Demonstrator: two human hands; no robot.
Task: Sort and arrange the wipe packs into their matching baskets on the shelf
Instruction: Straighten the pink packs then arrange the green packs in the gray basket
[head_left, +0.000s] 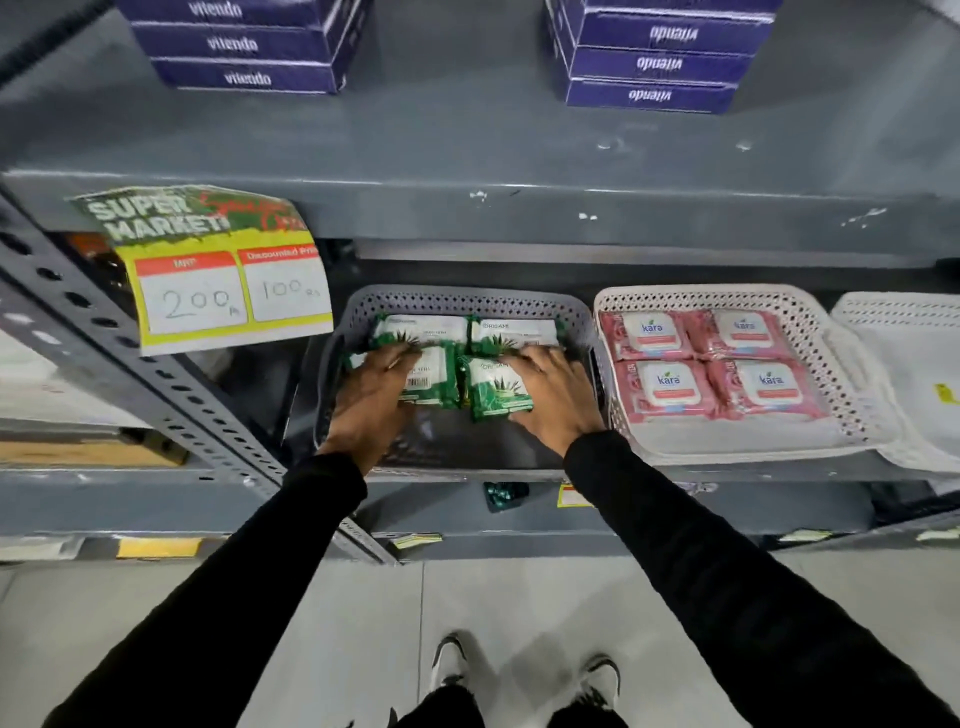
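Four green wipe packs (470, 358) lie in a two-by-two block in the grey basket (467, 301), a perforated plastic tray with rounded corners on the grey metal shelf (753, 474). The packs are soft, crinkled film pouches, green with leaf prints and white label panels. The left hand (371, 400) lies flat, fingers spread, on the near-left pack; the right hand (553, 397) lies flat, fingers spread, over the right edge of the near-right pack. Neither hand pinches anything. Both arms wear black sleeves.

Just beside it to the right stands the white basket (810, 332), of the same perforated plastic, holding four pink wipe packs (714, 364), also two by two, each a glossy pouch with a white rectangular flap. A third, pale basket (898, 312) touches its right side; its contents are unclear.

On the shelf above stand two stacks of flat purple cardboard boxes: three boxes (244, 44) show at left, four boxes (654, 62) at right. One yellow paper price sign (208, 270) hangs from the shelf edge, slightly curled. Two white shoes (524, 670) stand on the pale tiled floor.
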